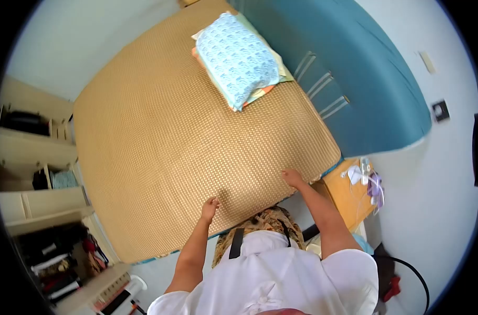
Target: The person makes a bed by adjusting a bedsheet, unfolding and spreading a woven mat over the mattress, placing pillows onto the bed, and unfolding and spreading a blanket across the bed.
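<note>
A bed with a tan woven mat (160, 131) spreads out in front of me. My left hand (211, 208) hovers over or rests at the mat's near edge, its fingers loosely bent and apart, with nothing seen in it. To the right, my right hand (291, 177) is above the near right part of the mat, fingers slightly bent, and it too shows nothing held. Whether either hand touches the mat is hard to tell. Farther back, a blue-and-white patterned pillow (236, 58) lies on other folded bedding (265, 93) against the headboard.
A teal padded headboard (349, 73) runs along the right. Beside the bed's near right corner stands a wooden nightstand (344, 191) with a white cable and a purple power strip (375, 189). Open cabinet shelves (39, 202) holding clothes and bags line the left side.
</note>
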`<state>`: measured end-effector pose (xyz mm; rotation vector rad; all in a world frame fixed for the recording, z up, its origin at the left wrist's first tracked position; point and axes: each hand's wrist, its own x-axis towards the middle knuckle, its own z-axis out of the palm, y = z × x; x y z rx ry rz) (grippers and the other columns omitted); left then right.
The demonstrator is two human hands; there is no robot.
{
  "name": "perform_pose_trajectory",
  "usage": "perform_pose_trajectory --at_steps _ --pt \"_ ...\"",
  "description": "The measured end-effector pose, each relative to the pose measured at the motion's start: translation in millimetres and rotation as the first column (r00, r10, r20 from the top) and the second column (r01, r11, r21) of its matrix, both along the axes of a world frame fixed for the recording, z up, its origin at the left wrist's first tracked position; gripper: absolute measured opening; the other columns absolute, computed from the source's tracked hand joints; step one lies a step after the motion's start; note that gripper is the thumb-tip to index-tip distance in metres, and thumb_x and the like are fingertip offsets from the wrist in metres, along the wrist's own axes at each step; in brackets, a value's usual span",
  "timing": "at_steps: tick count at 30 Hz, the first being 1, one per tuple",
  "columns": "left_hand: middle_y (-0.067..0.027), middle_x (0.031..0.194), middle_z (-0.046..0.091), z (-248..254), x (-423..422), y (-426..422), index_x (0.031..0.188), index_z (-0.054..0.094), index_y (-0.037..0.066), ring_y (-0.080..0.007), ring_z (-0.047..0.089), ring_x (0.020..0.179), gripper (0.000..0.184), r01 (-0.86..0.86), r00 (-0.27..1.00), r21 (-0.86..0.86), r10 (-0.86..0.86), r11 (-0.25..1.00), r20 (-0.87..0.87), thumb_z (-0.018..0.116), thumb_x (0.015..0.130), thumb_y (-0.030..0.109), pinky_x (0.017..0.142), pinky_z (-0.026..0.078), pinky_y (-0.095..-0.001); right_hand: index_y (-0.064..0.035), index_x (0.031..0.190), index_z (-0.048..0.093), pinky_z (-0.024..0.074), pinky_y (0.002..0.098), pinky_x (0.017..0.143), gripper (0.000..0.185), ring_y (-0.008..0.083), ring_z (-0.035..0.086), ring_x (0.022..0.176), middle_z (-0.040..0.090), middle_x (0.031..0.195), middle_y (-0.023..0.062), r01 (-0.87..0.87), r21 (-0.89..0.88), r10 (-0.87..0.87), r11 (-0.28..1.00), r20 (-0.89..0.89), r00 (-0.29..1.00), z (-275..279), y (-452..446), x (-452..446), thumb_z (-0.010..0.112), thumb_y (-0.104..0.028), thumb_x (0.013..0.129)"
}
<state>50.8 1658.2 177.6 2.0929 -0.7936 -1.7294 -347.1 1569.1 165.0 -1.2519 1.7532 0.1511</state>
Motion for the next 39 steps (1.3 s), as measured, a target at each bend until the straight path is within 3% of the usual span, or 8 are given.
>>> perform_pose_trajectory --at_steps 4,10,13,16,23,26,31,39 --pt "-0.011 0.096 0.06 1.9 20.2 10.1 0.123 0.046 -0.004 -0.0194 0.058 0.081 0.044 0.084 0.994 -0.03 -0.086 0.996 -0.072 0.051 0.089 0.024 0.074 0.046 -0.0313 -0.0089 0.124 0.049 0.0446 0.0399 0.084 0.04 0.0277 0.055 0.097 0.057 0.111 0.0126 -0.062 -0.033 0.064 0.998 0.063 0.996 24.1 66.8 22.9 0.047 -0.03 0.09" --pt "-0.0118 0.095 0.06 -12.8 68.2 41.2 0.123 0.046 -0.002 -0.0189 0.058 0.079 0.041 0.494 0.869 -0.002 -0.494 0.869 -0.027 0.049 0.089 0.021 0.069 0.045 -0.0311 -0.01 0.12 0.052 0.0432 0.0414 0.086 0.041 0.0317 0.054 0.101 0.058 0.111 0.013 0.043 -0.11 -0.036 0.993 0.066 0.997 67.2 235.1 56.7 0.052 -0.03 0.085" --pt "-0.0122 0.094 0.06 -10.1 78.4 46.3 0.122 0.046 -0.002 -0.0193 0.058 0.075 0.041 0.587 0.809 -0.008 -0.587 0.81 -0.019 0.048 0.089 0.021 0.064 0.045 -0.0311 -0.0106 0.118 0.054 0.0427 0.0417 0.085 0.04 0.033 0.053 0.103 0.057 0.113 0.0136 -0.011 0.04 0.011 0.999 -0.013 1.0 87.2 324.1 81.6 0.054 -0.029 0.083" --pt "-0.0167 0.109 0.056 -1.6 78.6 40.2 0.126 0.041 -0.005 -0.0241 0.057 0.088 0.043 0.721 0.69 0.102 -0.724 0.686 -0.006 0.045 0.09 0.02 0.081 0.047 -0.0367 -0.0107 0.114 0.056 0.0428 0.0422 0.085 0.038 0.0319 0.053 0.104 0.058 0.113 0.0125 -0.107 0.153 0.101 0.982 0.048 0.994 86.1 403.9 103.8 0.055 -0.029 0.081" --pt "-0.0168 0.106 0.056 -13.6 16.3 45.8 0.127 0.041 -0.004 -0.0254 0.057 0.088 0.042 0.881 0.469 0.067 -0.883 0.469 0.018 0.042 0.092 0.021 0.075 0.049 -0.0373 -0.0104 0.11 0.059 0.0427 0.0425 0.083 0.037 0.0346 0.054 0.099 0.06 0.106 0.0163 0.506 -0.083 -0.511 0.859 -0.047 0.858 117.0 555.7 142.5 0.056 -0.029 0.079" --pt "-0.0168 0.106 0.056 -13.3 -29.6 71.0 0.127 0.041 -0.003 -0.0242 0.057 0.09 0.043 0.935 0.355 -0.026 -0.935 0.354 0.022 0.045 0.092 0.021 0.073 0.05 -0.0343 -0.0101 0.11 0.058 0.0428 0.0429 0.083 0.036 0.0348 0.054 0.099 0.059 0.106 0.0167 0.587 -0.208 -0.608 0.782 -0.048 0.793 82.0 629.7 164.8 0.055 -0.029 0.08" --pt "-0.0162 0.101 0.059 7.1 -89.3 155.5 0.121 0.048 -0.003 -0.0224 0.059 0.088 0.04 0.975 0.111 -0.201 -0.992 0.097 0.064 0.051 0.089 0.02 0.071 0.05 -0.0324 -0.0103 0.11 0.058 0.043 0.0422 0.084 0.036 0.0345 0.055 0.099 0.06 0.105 0.0165 0.748 -0.154 -0.76 0.646 -0.037 0.649 78.5 726.0 201.4 0.054 -0.03 0.081" --pt "-0.0062 0.08 0.06 4.9 -148.2 288.6 0.113 0.054 -0.002 -0.0134 0.054 0.063 0.036 0.968 -0.155 -0.202 -0.988 -0.15 -0.006 0.055 0.086 0.022 0.055 0.045 -0.0266 -0.0092 0.108 0.059 0.0438 0.0417 0.083 0.035 0.0332 0.056 0.098 0.061 0.105 0.015 0.911 -0.158 -0.922 0.382 0.01 0.388 60.6 865.0 267.8 0.054 -0.031 0.081"
